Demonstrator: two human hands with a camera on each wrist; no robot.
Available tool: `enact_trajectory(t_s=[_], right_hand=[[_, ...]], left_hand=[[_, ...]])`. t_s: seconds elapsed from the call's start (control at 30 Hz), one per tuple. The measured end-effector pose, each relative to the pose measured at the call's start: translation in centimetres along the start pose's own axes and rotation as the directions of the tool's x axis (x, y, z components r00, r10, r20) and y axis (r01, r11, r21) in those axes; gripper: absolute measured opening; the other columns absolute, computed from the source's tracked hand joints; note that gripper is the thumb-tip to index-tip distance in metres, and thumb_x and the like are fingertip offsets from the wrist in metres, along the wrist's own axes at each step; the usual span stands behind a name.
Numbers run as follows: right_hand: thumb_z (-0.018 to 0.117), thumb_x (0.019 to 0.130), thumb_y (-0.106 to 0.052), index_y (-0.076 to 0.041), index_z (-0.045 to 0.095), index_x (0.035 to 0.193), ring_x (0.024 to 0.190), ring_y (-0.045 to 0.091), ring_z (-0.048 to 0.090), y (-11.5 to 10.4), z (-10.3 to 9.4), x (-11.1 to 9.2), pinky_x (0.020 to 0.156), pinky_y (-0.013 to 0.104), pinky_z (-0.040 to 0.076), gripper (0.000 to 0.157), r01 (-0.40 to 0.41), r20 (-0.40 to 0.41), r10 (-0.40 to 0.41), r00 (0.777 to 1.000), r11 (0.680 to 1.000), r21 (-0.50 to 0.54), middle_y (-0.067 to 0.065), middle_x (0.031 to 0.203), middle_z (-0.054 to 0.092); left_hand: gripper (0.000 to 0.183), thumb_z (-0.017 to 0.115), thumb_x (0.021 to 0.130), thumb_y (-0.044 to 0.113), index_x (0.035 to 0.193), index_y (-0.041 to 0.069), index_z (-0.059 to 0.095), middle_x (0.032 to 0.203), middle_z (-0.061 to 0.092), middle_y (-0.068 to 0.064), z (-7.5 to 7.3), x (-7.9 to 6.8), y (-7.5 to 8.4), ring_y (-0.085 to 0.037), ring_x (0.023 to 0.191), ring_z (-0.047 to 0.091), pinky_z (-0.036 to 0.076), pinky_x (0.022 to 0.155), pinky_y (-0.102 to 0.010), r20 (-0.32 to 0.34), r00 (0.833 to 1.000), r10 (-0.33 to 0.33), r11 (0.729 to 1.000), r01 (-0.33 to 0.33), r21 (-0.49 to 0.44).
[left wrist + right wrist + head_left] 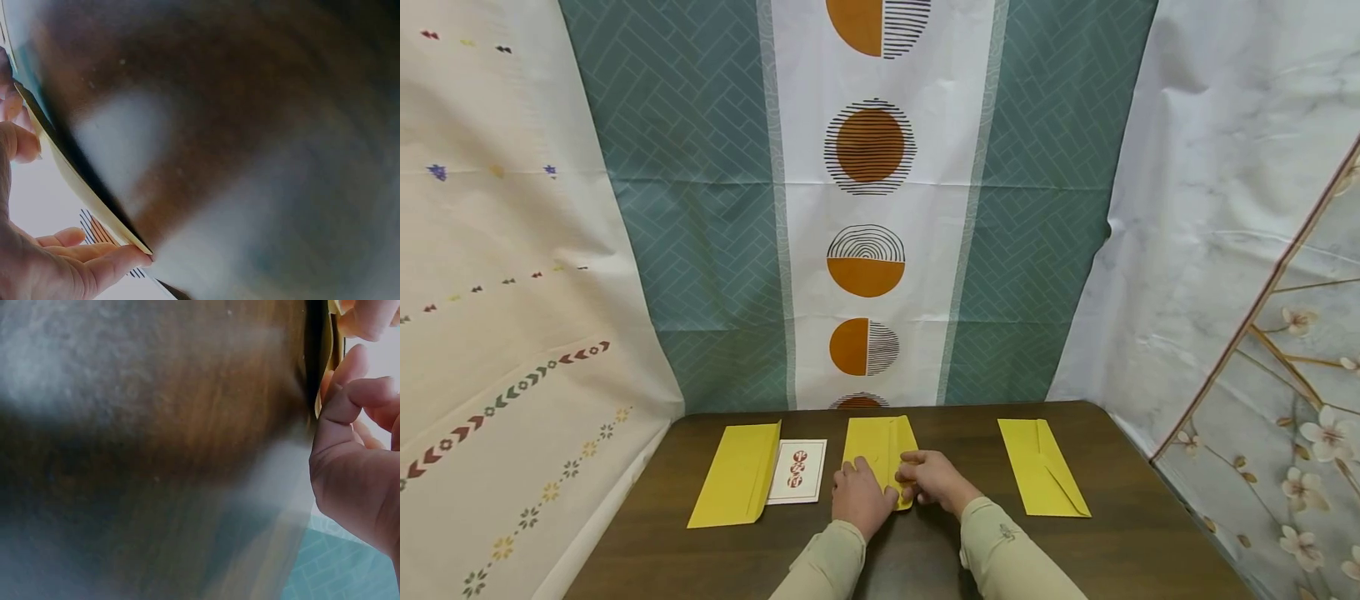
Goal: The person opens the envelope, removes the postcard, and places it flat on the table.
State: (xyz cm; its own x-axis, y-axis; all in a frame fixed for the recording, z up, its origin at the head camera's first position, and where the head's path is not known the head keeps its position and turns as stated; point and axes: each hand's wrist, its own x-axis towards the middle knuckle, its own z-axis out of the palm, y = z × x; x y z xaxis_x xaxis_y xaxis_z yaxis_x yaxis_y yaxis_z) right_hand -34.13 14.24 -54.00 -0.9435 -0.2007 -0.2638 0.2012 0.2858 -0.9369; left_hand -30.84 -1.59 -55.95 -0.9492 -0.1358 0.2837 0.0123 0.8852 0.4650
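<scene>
On the dark wood worktop (1127, 533), the middle yellow envelope (871, 437) has its near end held in both grips, the left hand (859, 498) reaching forward, thumb inward, the right hand (934, 477) angled in, fingers bent.

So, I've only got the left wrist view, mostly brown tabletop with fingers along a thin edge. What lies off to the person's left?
Observer: The head view shows a yellow envelope there, with a white card bearing red marks showing at its right edge.
Operator: Ok, and anything over on the right?
Observer: Yes, a second yellow envelope lies on the table there, apart from both hands.
Operator: Then what's that thin edge part of?
Observer: A third yellow envelope, between the other two, with the left hand and right hand on its near half.
</scene>
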Motion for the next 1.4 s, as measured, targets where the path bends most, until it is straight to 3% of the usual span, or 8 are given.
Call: enact_trajectory(t_s=[0.17,0.33,0.47,0.87,1.1,1.4], right_hand=[[0.066,0.107,-0.018,0.002,0.053,0.153,0.071,0.011,0.072,0.3,0.1,0.1,0.056,0.019,0.049,0.052,-0.021,0.006,0.021,1.000,1.000,0.022,0.008,0.109,0.079],[0.066,0.106,-0.019,0.001,0.055,0.152,0.068,0.009,0.072,0.4,0.3,0.3,0.055,0.018,0.048,0.051,-0.030,-0.004,0.030,1.000,0.999,0.024,0.005,0.106,0.081],[0.066,0.106,-0.018,0.002,0.056,0.151,0.066,0.007,0.069,0.4,0.5,0.4,0.055,0.016,0.048,0.050,-0.032,-0.002,0.032,0.999,0.999,0.036,0.003,0.105,0.082],[0.068,0.105,-0.016,0.000,0.059,0.149,0.061,0.005,0.057,-0.1,0.9,0.8,0.054,0.017,0.045,0.047,-0.077,0.002,0.078,0.997,0.993,0.090,0.004,0.101,0.080],[0.070,0.103,-0.017,0.000,0.062,0.146,0.058,0.004,0.054,-0.2,1.4,0.8,0.054,0.016,0.044,0.047,-0.059,-0.012,0.060,0.998,0.996,0.068,0.002,0.094,0.077],[0.070,0.104,-0.019,-0.003,0.064,0.146,0.057,0.005,0.054,-0.5,1.6,1.0,0.053,0.018,0.043,0.045,-0.076,-0.012,0.077,0.997,0.996,0.037,-0.002,0.081,0.069]], left_hand=[[0.062,0.084,0.081,0.034,0.124,-0.004,0.060,0.109,0.062,-0.028,-0.2,-0.1,0.0,-0.045,0.094,0.061,0.058,0.084,-0.061,0.011,1.000,0.010,1.000,-0.010,-0.016],[0.067,0.082,0.084,0.032,0.140,0.001,0.060,0.131,0.060,-0.033,-0.3,-0.1,0.0,-0.051,0.101,0.065,0.057,0.088,-0.065,0.013,0.999,0.046,0.999,-0.045,-0.017],[0.065,0.082,0.084,0.031,0.137,0.000,0.060,0.138,0.058,-0.034,-0.4,0.1,0.0,-0.055,0.108,0.065,0.056,0.092,-0.069,0.026,0.999,0.047,0.999,-0.046,-0.020],[0.061,0.083,0.082,0.031,0.124,-0.007,0.060,0.129,0.062,-0.034,0.0,0.1,0.1,-0.056,0.102,0.066,0.056,0.090,-0.067,0.010,1.000,0.018,1.000,-0.018,-0.006],[0.055,0.082,0.082,0.032,0.116,-0.005,0.059,0.120,0.064,-0.029,0.2,0.2,0.0,-0.051,0.095,0.066,0.056,0.083,-0.064,-0.013,1.000,0.025,1.000,-0.025,-0.005],[0.055,0.082,0.083,0.033,0.115,-0.004,0.057,0.123,0.063,-0.030,0.0,0.1,0.2,-0.051,0.094,0.065,0.056,0.084,-0.064,-0.010,1.000,0.023,1.000,-0.023,-0.004]])
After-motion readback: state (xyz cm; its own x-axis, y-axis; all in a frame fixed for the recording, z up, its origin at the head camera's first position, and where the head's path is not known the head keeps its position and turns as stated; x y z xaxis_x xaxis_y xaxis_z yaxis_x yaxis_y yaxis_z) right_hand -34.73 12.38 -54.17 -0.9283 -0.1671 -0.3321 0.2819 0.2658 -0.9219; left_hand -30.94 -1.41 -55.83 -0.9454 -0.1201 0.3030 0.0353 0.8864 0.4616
